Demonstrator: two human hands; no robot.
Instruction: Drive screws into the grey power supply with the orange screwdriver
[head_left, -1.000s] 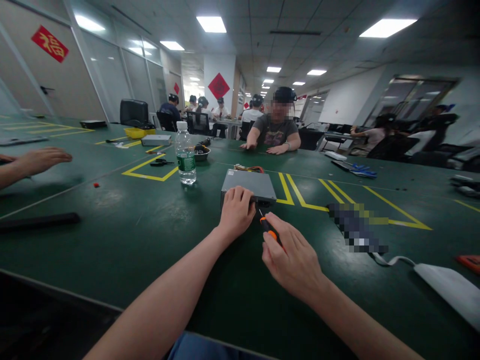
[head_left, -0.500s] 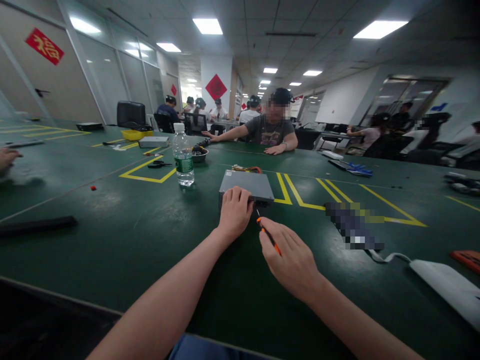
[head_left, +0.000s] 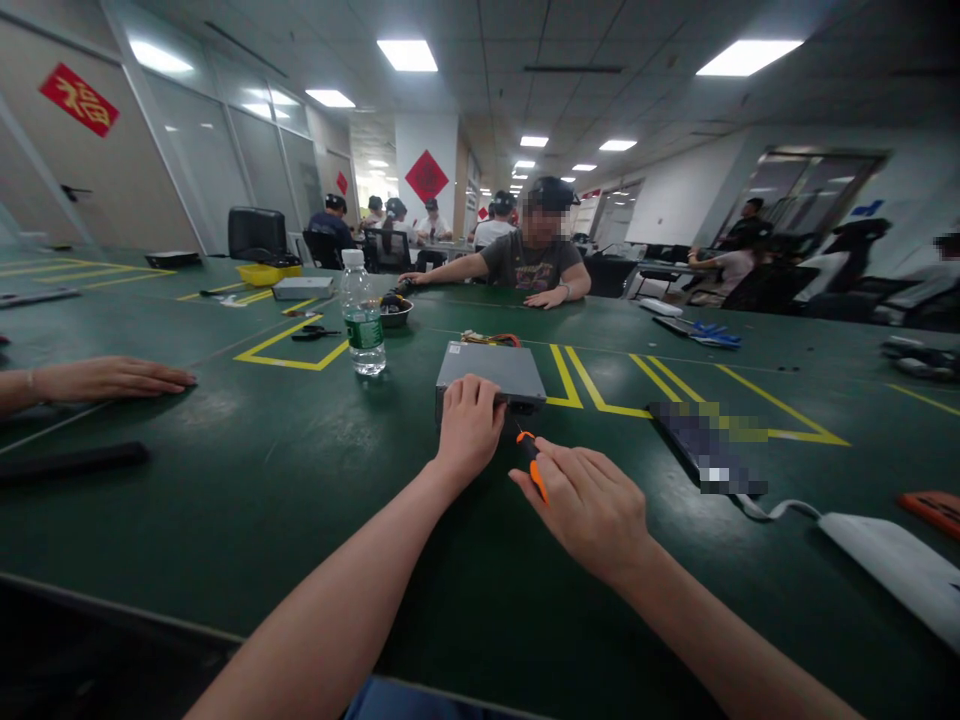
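A grey metal computer power supply (head_left: 499, 370) rests on the green table (head_left: 300, 520), with coloured cables (head_left: 491, 339) bunched behind it. My left hand (head_left: 470, 425) grips its near edge, fingers over the top and front. In my right hand (head_left: 589, 505) is a screwdriver (head_left: 529, 450) with an orange and black handle. Its thin tip points up at the near face of the power supply, by the socket; whether it touches is too small to tell. Part of the handle is hidden by my fingers.
A water bottle (head_left: 364, 325) stands left of the power supply, with a metal bowl (head_left: 395, 313) behind it. A co-worker's hand (head_left: 124, 379) lies flat at the left, above a black bar (head_left: 75, 461). A dark phone-like object (head_left: 697, 450) lies right; a person (head_left: 534, 255) sits opposite.
A co-worker's hand has reached in from the left and covers where the small red piece lay. My right hand has shifted its hold on the screwdriver, showing more orange handle. My left hand stays put.
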